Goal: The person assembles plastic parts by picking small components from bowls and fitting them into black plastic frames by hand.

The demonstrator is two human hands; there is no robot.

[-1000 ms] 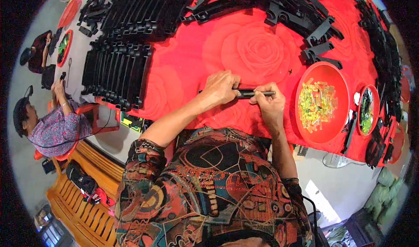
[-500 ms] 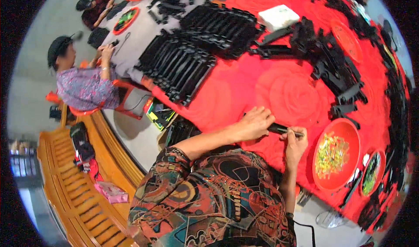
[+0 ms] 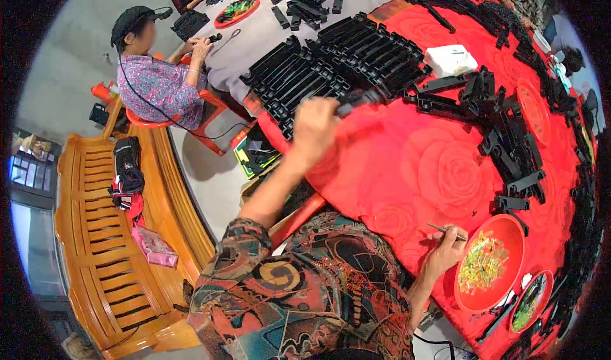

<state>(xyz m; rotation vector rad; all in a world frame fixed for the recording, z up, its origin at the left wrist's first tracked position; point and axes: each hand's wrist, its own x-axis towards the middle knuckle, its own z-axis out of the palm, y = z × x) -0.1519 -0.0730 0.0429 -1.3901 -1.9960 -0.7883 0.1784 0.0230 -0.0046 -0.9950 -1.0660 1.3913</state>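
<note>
My left hand reaches out to the near edge of the stacked rows. Its closed fingers grip a long black plastic part, smeared by motion. Beneath and beyond it lie neat rows of similar black parts. My right hand is closed at the left rim of a red bowl. From its fingers a thin dark stick-like tool points left; its exact kind is unclear. Small yellow, green and white pieces fill the bowl's bottom.
Loose black parts lie heaped on the red rose-patterned cloth, near a white packet. A smaller red dish stands beside the bowl. A person in a cap works at the left. A wooden bench is behind.
My hands have parted. The left has moved up and away with the black part toward the rows; the right has dropped nearer the bowl with the thin tool. The view has shifted.
</note>
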